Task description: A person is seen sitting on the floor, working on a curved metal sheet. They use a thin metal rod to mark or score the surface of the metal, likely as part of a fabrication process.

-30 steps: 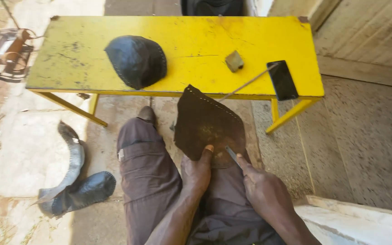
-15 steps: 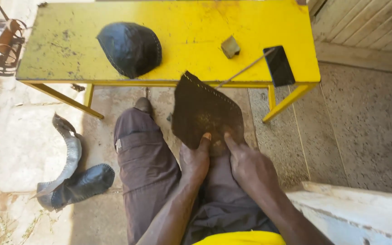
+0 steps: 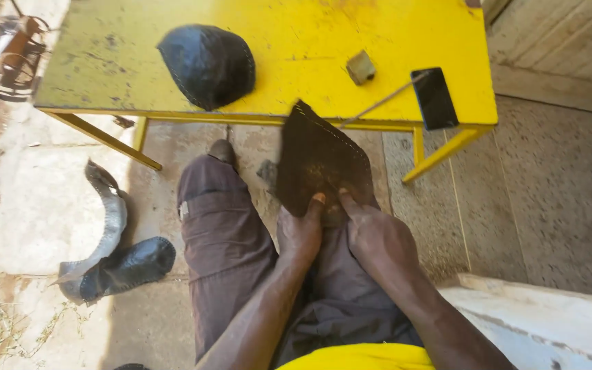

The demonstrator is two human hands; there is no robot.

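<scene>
A dark brown leather piece [image 3: 318, 161] with stitch holes along its edge rests on my right knee, tilted up toward the table. My left hand [image 3: 301, 233] grips its lower edge with the thumb on top. My right hand [image 3: 377, 240] holds the same lower edge beside it, thumb pressed on the leather. Both hands sit close together over my lap, above brown trousers [image 3: 220, 240].
A yellow table [image 3: 138, 68] stands in front, holding a black domed leather shape [image 3: 208, 64], a small grey block [image 3: 361, 67], a thin rod [image 3: 381, 101] and a black phone [image 3: 435, 97]. Curved rubber and leather scraps [image 3: 111, 253] lie on the concrete at left. A pale step [image 3: 549, 315] is at right.
The view has shifted closer and slightly down. Both hands keep their grip on the leather piece, which has hardly moved on my knee.
</scene>
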